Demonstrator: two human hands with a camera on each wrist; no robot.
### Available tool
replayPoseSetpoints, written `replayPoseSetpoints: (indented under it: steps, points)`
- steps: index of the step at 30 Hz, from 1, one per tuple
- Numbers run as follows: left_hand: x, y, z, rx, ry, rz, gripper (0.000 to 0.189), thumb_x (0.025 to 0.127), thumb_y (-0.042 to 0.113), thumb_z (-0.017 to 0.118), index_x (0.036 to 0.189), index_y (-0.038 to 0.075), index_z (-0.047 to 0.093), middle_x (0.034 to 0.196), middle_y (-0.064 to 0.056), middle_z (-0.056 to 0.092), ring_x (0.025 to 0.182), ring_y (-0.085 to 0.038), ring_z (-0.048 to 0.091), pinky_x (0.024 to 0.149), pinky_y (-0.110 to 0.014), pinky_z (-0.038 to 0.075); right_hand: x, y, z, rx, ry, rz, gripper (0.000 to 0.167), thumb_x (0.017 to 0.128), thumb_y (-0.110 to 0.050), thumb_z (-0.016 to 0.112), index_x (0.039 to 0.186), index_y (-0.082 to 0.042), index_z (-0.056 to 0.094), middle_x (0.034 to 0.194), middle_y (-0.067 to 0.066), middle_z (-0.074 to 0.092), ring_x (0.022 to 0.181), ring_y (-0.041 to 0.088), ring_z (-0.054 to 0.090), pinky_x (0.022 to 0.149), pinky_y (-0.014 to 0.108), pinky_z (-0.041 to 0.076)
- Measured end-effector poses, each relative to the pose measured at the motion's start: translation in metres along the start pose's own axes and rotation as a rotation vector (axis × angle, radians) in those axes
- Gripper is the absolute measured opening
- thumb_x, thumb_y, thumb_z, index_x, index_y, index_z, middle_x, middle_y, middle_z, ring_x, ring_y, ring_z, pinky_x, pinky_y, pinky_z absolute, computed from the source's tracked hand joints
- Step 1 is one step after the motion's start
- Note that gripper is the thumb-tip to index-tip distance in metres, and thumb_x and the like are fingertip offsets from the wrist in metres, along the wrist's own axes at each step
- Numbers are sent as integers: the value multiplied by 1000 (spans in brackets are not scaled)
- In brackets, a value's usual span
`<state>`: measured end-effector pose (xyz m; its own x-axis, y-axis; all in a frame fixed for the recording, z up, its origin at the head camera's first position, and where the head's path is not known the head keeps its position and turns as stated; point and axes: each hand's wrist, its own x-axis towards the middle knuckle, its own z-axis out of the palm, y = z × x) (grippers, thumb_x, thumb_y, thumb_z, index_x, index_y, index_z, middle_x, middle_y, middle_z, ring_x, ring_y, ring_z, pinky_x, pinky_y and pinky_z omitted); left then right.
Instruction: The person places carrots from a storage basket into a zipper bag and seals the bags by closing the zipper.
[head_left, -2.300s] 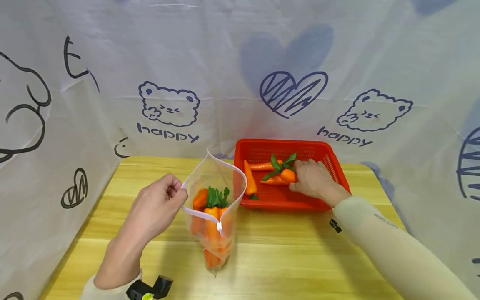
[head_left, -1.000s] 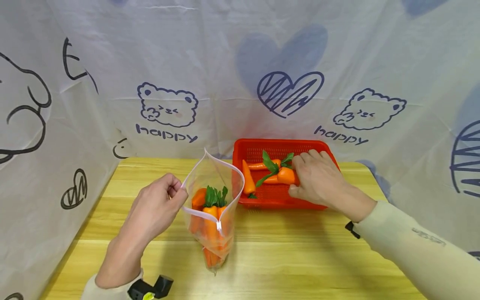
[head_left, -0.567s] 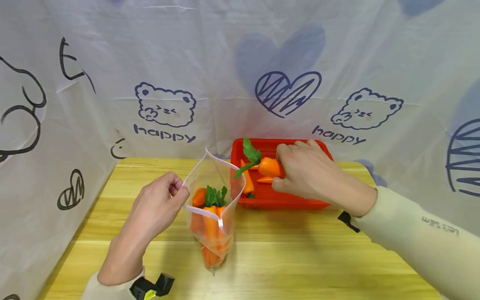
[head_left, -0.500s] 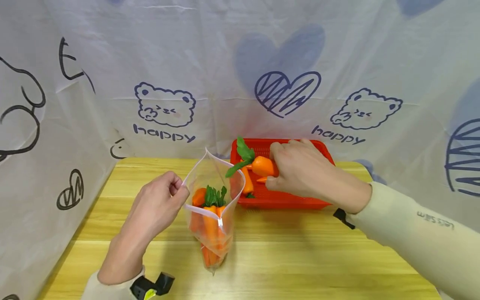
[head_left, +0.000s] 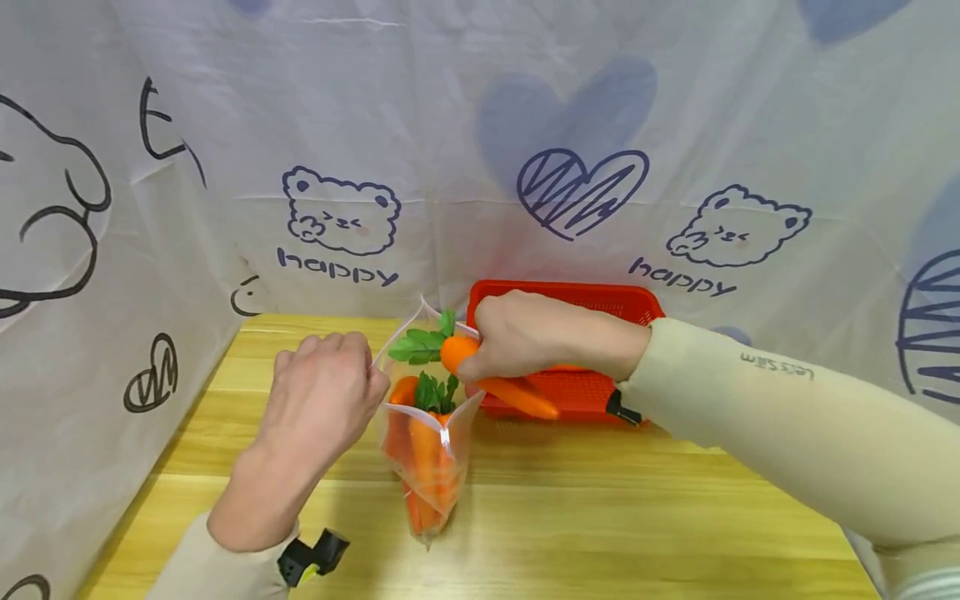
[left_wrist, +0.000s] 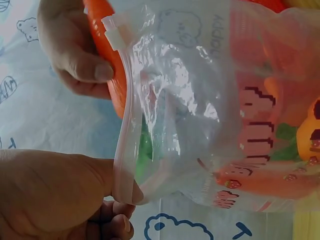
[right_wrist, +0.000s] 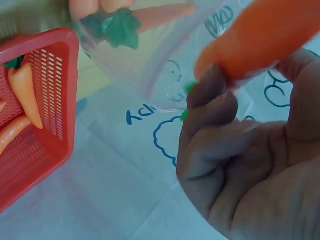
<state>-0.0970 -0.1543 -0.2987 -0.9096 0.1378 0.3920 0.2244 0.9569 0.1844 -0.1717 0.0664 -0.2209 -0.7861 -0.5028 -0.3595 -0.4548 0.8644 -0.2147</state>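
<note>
My left hand (head_left: 322, 404) pinches the left edge of a clear zip bag (head_left: 408, 410) with a pink rim and white slider; its mouth gapes. Several carrots (head_left: 426, 454) with green tops show through the bag wall. My right hand (head_left: 525, 333) grips another carrot (head_left: 521, 397) right at the bag's mouth. Its leafy end points left over the opening, and its tip slants down to the right. The left wrist view shows the held carrot (left_wrist: 119, 87) beside the pink zip edge. From the right wrist, curled fingers (right_wrist: 212, 142) lie against the carrot.
A red perforated basket (head_left: 600, 292) stands at the back of the wooden table (head_left: 600, 517), partly hidden by the right arm. More carrots (right_wrist: 25, 92) lie in it. A white printed cloth (head_left: 465, 125) hangs behind the table.
My right hand has taken a carrot out of the basket and carried it left to the bag's mouth, turning it so its tip shows. The left hand has kept its hold on the bag's edge.
</note>
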Motion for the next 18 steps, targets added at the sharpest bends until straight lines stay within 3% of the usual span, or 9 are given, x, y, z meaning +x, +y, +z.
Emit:
replayPoseSetpoints:
  steps: [4, 8, 12, 18]
  points:
    - [2, 3, 1, -20, 11, 2, 17, 88, 10, 56, 72, 11, 50, 67, -5, 48, 64, -30, 48, 61, -40, 33, 19, -3, -5, 68, -68, -12, 30, 86, -40, 69, 68, -17, 65, 59, -5, 61, 61, 14, 61, 58, 29, 37]
    - [6, 7, 0, -43, -34, -25, 15, 88, 11, 56, 74, 11, 51, 68, -4, 50, 66, -30, 49, 62, -41, 34, 43, -6, -2, 168, -81, -1, 28, 87, -34, 72, 67, -15, 66, 58, -2, 63, 51, 14, 55, 49, 26, 38]
    - [8, 12, -1, -64, -77, -52, 14, 89, 12, 58, 76, 11, 53, 70, -4, 52, 69, -30, 52, 64, -42, 37, 64, -12, 12, 256, -84, 48, 30, 88, -28, 73, 65, -13, 63, 55, 0, 56, 43, 14, 52, 43, 24, 44]
    - [9, 17, -2, -82, -94, -69, 14, 89, 12, 59, 76, 11, 54, 69, -4, 52, 68, -30, 52, 65, -43, 38, 83, -22, 44, 350, -80, 103, 21, 93, -20, 71, 81, -5, 64, 60, 6, 61, 46, 20, 64, 52, 32, 59]
